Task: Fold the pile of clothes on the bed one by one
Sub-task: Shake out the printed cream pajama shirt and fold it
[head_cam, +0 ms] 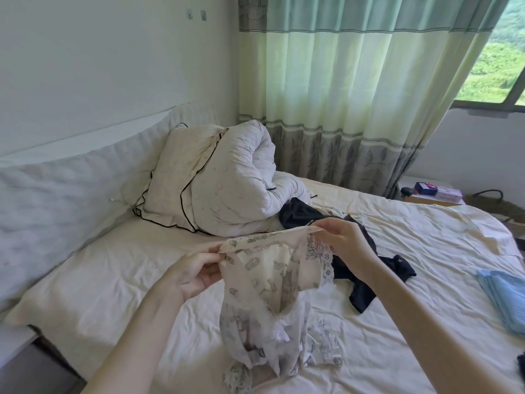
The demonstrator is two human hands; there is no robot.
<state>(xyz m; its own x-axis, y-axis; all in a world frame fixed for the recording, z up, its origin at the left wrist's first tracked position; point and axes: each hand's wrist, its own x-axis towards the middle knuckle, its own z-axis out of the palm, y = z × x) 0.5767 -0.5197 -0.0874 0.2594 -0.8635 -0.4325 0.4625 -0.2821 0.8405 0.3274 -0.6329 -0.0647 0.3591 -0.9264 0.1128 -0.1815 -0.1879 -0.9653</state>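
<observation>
Your left hand pinches one end of the top edge of a thin cream garment printed with grey figures, thumb and fingers closed on the cloth; your right hand pinches the other end of that edge, slightly higher, so the edge stretches between the two hands; the rest of the garment hangs down crumpled, its lower folds resting on the cream sheet of the bed; behind your right hand lies a heap of dark navy clothes, touching a rolled white quilt with black piping; a folded light-blue cloth sits on the sheet well to the right; green-and-cream striped curtains hang beyond the bed.
</observation>
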